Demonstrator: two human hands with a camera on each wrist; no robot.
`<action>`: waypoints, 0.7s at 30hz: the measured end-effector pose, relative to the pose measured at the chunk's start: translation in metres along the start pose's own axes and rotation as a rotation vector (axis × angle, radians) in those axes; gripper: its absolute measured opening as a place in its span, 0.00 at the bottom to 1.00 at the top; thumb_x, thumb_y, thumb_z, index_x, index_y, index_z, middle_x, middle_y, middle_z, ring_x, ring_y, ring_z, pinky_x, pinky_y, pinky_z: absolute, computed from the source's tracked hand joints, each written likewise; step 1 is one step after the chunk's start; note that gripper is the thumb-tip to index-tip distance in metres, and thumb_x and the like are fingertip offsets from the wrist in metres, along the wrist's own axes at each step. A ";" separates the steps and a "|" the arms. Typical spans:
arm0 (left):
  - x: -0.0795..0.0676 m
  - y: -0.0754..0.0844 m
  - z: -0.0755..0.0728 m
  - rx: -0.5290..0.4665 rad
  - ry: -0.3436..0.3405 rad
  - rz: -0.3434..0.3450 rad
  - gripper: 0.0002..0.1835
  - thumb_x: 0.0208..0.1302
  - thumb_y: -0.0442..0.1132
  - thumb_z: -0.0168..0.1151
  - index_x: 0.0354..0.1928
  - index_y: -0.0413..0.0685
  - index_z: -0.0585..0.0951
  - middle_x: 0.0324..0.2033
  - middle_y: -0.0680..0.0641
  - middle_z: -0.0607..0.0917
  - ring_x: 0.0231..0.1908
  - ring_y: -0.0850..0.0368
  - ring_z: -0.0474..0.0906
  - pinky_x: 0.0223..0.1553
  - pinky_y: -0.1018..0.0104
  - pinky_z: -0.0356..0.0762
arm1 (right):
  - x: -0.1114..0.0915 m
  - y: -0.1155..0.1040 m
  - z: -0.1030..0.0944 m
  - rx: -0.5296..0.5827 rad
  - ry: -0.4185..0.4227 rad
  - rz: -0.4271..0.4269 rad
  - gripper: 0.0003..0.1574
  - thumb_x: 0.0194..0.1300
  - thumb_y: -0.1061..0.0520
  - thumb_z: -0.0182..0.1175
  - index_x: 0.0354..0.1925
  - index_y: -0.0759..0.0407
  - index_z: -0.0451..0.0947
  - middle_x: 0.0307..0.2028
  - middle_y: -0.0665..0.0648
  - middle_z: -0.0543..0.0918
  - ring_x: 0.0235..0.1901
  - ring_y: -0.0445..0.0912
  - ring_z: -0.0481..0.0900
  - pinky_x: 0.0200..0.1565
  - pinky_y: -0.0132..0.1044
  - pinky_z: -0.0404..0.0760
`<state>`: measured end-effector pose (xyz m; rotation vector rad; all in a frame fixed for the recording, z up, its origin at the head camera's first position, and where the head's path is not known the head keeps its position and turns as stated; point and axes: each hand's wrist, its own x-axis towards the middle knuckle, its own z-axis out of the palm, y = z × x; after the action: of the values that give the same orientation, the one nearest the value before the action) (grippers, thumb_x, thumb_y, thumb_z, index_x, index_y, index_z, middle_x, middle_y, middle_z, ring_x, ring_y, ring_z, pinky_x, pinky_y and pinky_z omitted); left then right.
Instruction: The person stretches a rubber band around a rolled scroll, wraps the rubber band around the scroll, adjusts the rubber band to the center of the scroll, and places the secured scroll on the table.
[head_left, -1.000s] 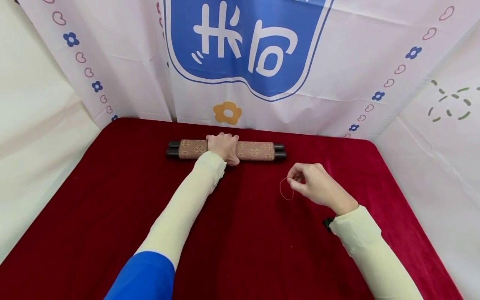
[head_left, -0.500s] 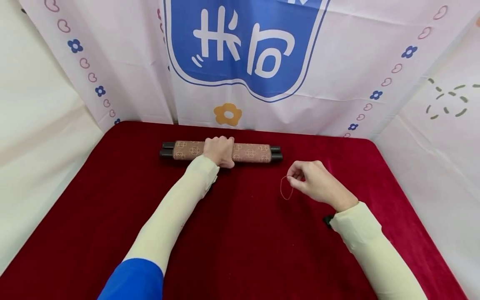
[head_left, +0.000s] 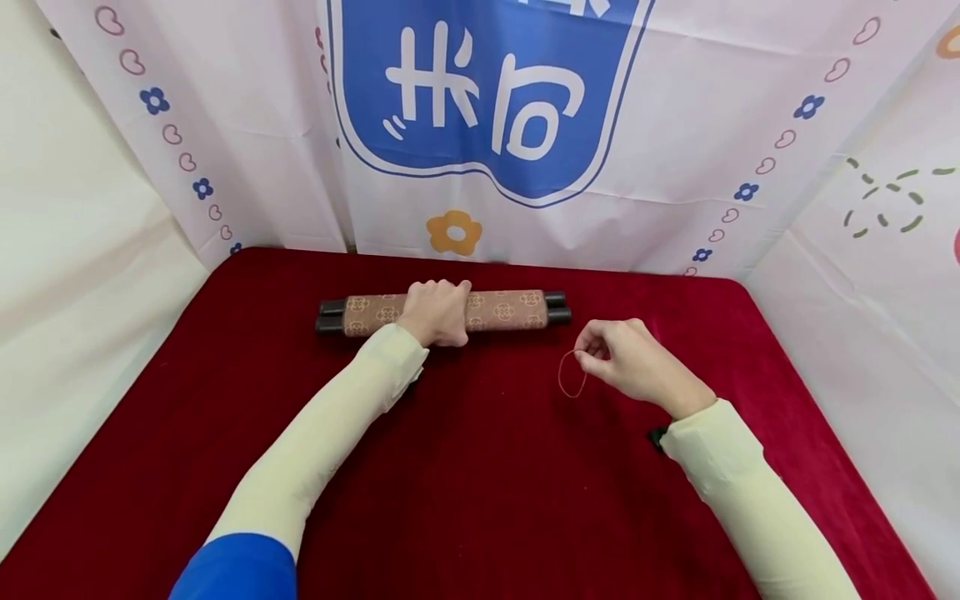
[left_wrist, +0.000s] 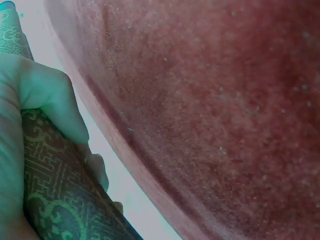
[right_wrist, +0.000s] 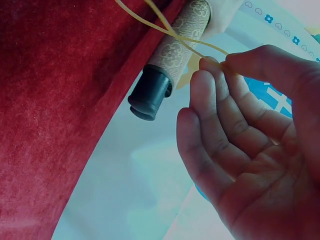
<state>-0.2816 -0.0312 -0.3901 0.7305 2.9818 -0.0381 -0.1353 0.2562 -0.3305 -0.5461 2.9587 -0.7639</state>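
A scroll (head_left: pixel 506 310), rolled from both ends into two side-by-side rolls, lies crosswise near the far side of the red cloth. It is backed in brown patterned fabric, with dark rod ends sticking out at each side. My left hand (head_left: pixel 435 312) grips it around the middle from above, hiding that part. In the left wrist view, fingers wrap over the patterned fabric (left_wrist: pixel 52 175). To the right and nearer, my right hand (head_left: pixel 633 362) pinches a thin rubber band (right_wrist: pixel 142 20) between thumb and fingertips. The band hangs as a loose loop, apart from the scroll in the head view.
Red velvety cloth (head_left: pixel 480 483) covers the table. Behind it hangs a white curtain (head_left: pixel 675 150) with a blue emblem, and white cloth walls (head_left: pixel 90 250) stand at both sides.
My left hand has shifted the scroll slightly left and turned it a little, its left end coming nearer. My right hand stays almost still with the rubber band.
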 end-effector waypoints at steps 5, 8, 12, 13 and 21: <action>-0.007 -0.003 0.000 -0.010 -0.006 -0.012 0.36 0.52 0.46 0.66 0.67 0.48 0.76 0.36 0.44 0.86 0.32 0.46 0.82 0.33 0.50 0.80 | 0.000 0.001 0.001 -0.005 -0.001 -0.012 0.03 0.70 0.61 0.67 0.38 0.60 0.85 0.33 0.52 0.88 0.33 0.41 0.83 0.39 0.36 0.85; -0.012 -0.007 0.001 -0.020 0.003 -0.016 0.35 0.51 0.45 0.67 0.65 0.47 0.76 0.37 0.44 0.86 0.33 0.45 0.83 0.33 0.49 0.81 | 0.001 0.001 0.001 -0.009 -0.002 -0.010 0.03 0.70 0.61 0.67 0.38 0.60 0.85 0.33 0.53 0.88 0.33 0.42 0.83 0.40 0.37 0.85; -0.018 -0.011 0.001 -0.029 0.026 -0.008 0.31 0.49 0.45 0.66 0.59 0.47 0.78 0.35 0.44 0.86 0.32 0.45 0.83 0.32 0.48 0.80 | 0.002 0.003 0.000 -0.010 -0.010 0.009 0.02 0.70 0.62 0.67 0.40 0.60 0.85 0.34 0.54 0.88 0.34 0.43 0.83 0.40 0.39 0.86; -0.020 -0.012 0.001 -0.029 0.029 -0.005 0.30 0.49 0.44 0.66 0.57 0.47 0.78 0.34 0.44 0.86 0.31 0.45 0.83 0.32 0.48 0.80 | 0.003 0.004 0.000 -0.009 -0.013 0.016 0.02 0.70 0.63 0.66 0.40 0.60 0.85 0.34 0.55 0.88 0.34 0.43 0.83 0.41 0.39 0.87; -0.031 -0.015 -0.004 -0.030 0.031 -0.004 0.28 0.47 0.43 0.65 0.55 0.48 0.78 0.33 0.46 0.85 0.30 0.46 0.82 0.29 0.50 0.77 | 0.009 0.003 -0.004 -0.012 -0.036 0.057 0.04 0.70 0.64 0.66 0.43 0.62 0.85 0.37 0.57 0.88 0.37 0.46 0.84 0.44 0.43 0.88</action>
<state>-0.2612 -0.0586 -0.3831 0.7290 3.0058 0.0185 -0.1452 0.2576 -0.3283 -0.4695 2.9334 -0.7239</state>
